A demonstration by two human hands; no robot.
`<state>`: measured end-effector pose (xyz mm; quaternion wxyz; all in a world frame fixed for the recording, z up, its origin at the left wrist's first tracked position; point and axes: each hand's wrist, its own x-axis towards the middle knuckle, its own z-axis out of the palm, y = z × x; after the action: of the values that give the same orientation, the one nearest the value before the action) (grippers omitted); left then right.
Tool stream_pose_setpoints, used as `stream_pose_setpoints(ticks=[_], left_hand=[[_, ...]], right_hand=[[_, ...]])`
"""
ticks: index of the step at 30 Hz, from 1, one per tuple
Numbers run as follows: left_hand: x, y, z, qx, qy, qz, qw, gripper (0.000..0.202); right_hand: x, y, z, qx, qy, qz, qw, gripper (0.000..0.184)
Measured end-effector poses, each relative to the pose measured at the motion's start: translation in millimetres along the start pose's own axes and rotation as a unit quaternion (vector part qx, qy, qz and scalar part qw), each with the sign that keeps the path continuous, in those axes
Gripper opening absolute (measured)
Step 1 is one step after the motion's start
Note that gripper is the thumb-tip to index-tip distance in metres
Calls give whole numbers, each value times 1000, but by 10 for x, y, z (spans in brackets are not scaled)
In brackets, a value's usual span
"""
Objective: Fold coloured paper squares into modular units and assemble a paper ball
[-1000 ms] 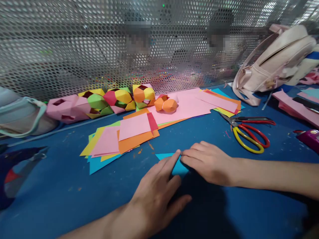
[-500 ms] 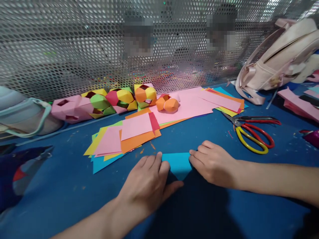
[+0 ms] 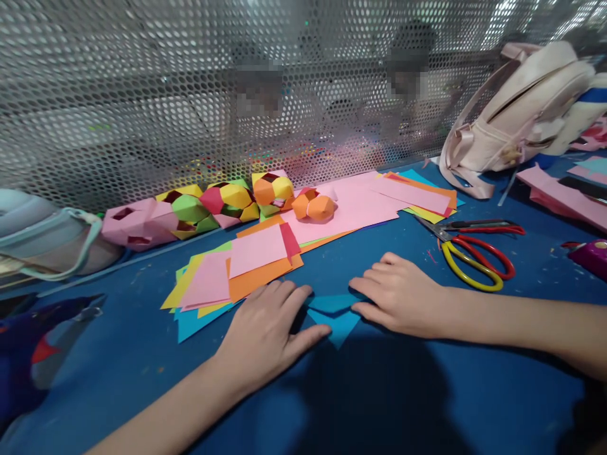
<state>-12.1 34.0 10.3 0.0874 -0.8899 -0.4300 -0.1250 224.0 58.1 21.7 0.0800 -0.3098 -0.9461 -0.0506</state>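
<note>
A folded light-blue paper (image 3: 339,323) lies on the blue table (image 3: 379,404), pointing toward me, with its top edge raised as a small flap. My left hand (image 3: 265,328) lies flat at its left side, fingers stretched out and thumb resting on the paper's left edge. My right hand (image 3: 403,294) is at the paper's right corner, with forefinger and thumb closed on that corner.
A loose pile of coloured sheets (image 3: 237,268) lies just beyond my left hand. Folded paper balls (image 3: 227,199) and pink sheets (image 3: 360,199) line the perforated metal screen (image 3: 190,95). Scissors (image 3: 474,253) lie right of my right hand. Bags stand at far right (image 3: 516,107) and left (image 3: 42,237).
My hands have moved apart from the paper's middle to its two ends. The flat triangle now shows a raised flap along its top edge.
</note>
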Motion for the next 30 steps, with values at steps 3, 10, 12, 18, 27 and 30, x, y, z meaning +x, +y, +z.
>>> stream_pose_setpoints(ticks=[3, 10, 12, 18, 27, 30], left_hand=[[3, 1, 50, -59, 4, -29, 998, 38], [50, 121, 70, -252, -1, -160, 954, 21], [48, 162, 40, -313, 11, -232, 921, 22], [17, 286, 58, -519, 19, -349, 780, 24], [78, 265, 29, -517, 68, -358, 775, 27], [75, 185, 41, -471, 39, -341, 813, 22]], right_hand=[[43, 54, 31, 45, 33, 3, 998, 24], [80, 27, 62, 181, 80, 82, 977, 36], [87, 10, 69, 240, 90, 124, 958, 57], [130, -19, 118, 446, 106, 263, 849, 75], [168, -42, 48, 473, 35, 228, 851, 69], [139, -29, 49, 441, 27, 192, 876, 69]])
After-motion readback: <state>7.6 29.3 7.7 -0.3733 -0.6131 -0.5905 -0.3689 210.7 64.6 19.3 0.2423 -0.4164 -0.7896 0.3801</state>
